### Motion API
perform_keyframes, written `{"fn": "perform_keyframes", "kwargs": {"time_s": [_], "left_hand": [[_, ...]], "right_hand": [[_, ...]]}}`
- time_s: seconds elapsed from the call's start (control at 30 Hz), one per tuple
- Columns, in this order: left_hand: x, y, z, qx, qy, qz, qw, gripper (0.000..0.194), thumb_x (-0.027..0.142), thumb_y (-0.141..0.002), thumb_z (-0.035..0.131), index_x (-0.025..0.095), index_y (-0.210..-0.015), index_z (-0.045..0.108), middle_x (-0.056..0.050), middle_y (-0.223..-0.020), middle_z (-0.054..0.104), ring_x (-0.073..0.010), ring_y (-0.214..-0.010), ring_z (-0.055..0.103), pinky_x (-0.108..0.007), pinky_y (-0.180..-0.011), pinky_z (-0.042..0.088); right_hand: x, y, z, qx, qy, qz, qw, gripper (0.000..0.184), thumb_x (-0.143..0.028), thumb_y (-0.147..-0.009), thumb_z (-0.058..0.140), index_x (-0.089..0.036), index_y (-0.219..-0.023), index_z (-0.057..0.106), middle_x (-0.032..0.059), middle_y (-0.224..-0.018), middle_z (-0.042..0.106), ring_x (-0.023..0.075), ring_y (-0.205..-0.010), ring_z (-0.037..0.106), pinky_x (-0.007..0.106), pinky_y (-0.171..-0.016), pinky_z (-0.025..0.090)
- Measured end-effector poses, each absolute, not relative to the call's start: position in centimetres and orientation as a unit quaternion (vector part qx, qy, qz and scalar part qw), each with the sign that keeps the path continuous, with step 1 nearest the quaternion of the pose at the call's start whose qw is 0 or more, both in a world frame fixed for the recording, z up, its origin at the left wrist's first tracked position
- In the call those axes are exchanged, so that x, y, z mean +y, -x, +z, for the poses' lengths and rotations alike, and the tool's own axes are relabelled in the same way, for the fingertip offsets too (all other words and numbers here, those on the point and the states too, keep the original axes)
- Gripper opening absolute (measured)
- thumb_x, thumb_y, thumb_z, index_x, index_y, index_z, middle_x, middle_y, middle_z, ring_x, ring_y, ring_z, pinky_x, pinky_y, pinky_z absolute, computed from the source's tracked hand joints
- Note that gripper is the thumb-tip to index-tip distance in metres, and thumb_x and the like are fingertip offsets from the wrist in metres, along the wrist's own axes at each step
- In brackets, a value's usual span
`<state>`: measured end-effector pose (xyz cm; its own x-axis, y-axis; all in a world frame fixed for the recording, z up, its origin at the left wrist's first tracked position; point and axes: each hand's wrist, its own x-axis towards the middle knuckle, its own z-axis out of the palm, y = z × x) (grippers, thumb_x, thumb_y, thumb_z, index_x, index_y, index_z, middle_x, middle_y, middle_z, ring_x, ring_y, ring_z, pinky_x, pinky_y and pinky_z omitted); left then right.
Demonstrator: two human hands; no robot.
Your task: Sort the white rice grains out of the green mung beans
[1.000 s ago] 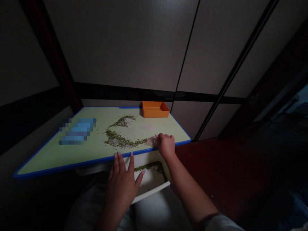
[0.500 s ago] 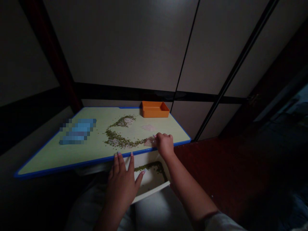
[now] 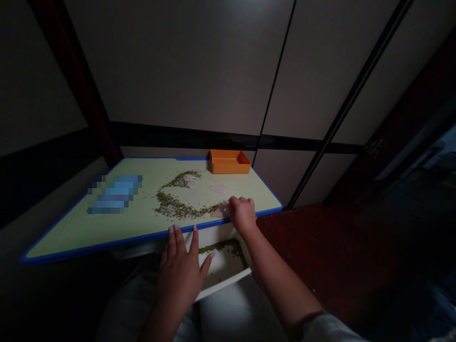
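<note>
Right hand (image 3: 242,212), lower centre, has edged left, nearer the green grains (image 3: 169,201); fingers curled, contents undetermined. Left hand (image 3: 182,268) spread, empty, at worktop (image 3: 117,228) edge.

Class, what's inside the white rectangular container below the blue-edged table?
In the container, small green grains line the back and right; a few dot the bottom. The left hand covers the left part; anything there is hidden.
</note>
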<state>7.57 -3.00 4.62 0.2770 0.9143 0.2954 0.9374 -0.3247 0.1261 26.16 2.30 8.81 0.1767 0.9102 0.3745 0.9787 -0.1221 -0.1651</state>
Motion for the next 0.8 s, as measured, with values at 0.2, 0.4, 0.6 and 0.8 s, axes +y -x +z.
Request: {"fn": "perform_keyframes", "kwargs": {"time_s": [0.2, 0.4, 0.6, 0.8], "left_hand": [[-2.95, -7.62, 4.55, -0.581, 0.797, -0.157, 0.034, 0.069, 0.05, -0.079, 0.043, 0.014, -0.137, 0.032, -0.026, -0.148, 0.024, -0.0394, -0.14, 0.011, -0.049, -0.103, 0.031], [-2.9, -7.56, 4.37, -0.577, 0.799, -0.165, 0.041, 0.069, 0.051, -0.079, 0.042, 0.014, -0.137, 0.033, -0.024, -0.149, 0.023, -0.039, -0.141, 0.011, -0.049, -0.104, 0.031], [-3.0, -7.59, 4.66, -0.581, 0.798, -0.159, 0.036, 0.069, 0.05, -0.077, 0.044, 0.014, -0.136, 0.035, -0.023, -0.148, 0.027, -0.038, -0.14, 0.015, -0.048, -0.104, 0.032], [-3.14, -7.57, 4.45, -0.58, 0.796, -0.167, 0.037, 0.07, 0.051, -0.078, 0.044, 0.015, -0.137, 0.033, -0.023, -0.149, 0.025, -0.0378, -0.14, 0.014, -0.048, -0.104, 0.031]], "right_hand": [[2.42, -25.82, 8.8, -0.645, 0.736, -0.097, 0.179, 0.026, -0.034, -0.094, 0.04, -0.022, -0.088, 0.062, 0.0053, -0.082, 0.067, 0.0169, -0.081, 0.056, 0.029, -0.072, 0.023], [2.54, -25.82, 8.63, -0.659, 0.724, -0.095, 0.18, 0.026, -0.033, -0.094, 0.04, -0.022, -0.088, 0.062, 0.0053, -0.082, 0.067, 0.0167, -0.083, 0.056, 0.029, -0.073, 0.024], [2.46, -25.91, 8.42, -0.687, 0.691, -0.088, 0.209, 0.025, -0.031, -0.094, 0.041, -0.022, -0.088, 0.063, 0.0035, -0.079, 0.066, 0.016, -0.083, 0.055, 0.028, -0.076, 0.024], [2.26, -26.04, 8.49, -0.683, 0.693, -0.089, 0.214, 0.025, -0.031, -0.094, 0.041, -0.02, -0.086, 0.062, 0.0044, -0.08, 0.065, 0.0164, -0.082, 0.055, 0.028, -0.075, 0.025]]}}
